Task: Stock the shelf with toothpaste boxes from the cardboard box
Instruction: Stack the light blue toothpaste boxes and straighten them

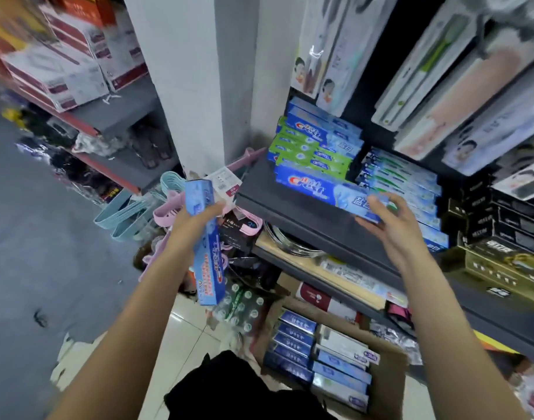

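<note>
My left hand (196,219) grips a blue toothpaste box (206,247), held nearly upright in front of the shelf's left end. My right hand (391,221) holds the near end of another blue toothpaste box (317,189) that lies on the dark grey shelf (290,213). Behind it sits a stack of blue and green toothpaste boxes (314,147). To the right lies a second stack of white-blue boxes (402,180). Low in the view, the open cardboard box (387,386) stands on the floor with several blue and white toothpaste boxes (317,353) inside.
Toothbrush packs (459,86) hang above the shelf. Black and gold boxes (502,237) fill the shelf's right side. A white pillar (184,86) stands left of the shelf, with pastel hangers (138,213) and clutter at its foot. Bottled water (241,304) sits on the tiled floor.
</note>
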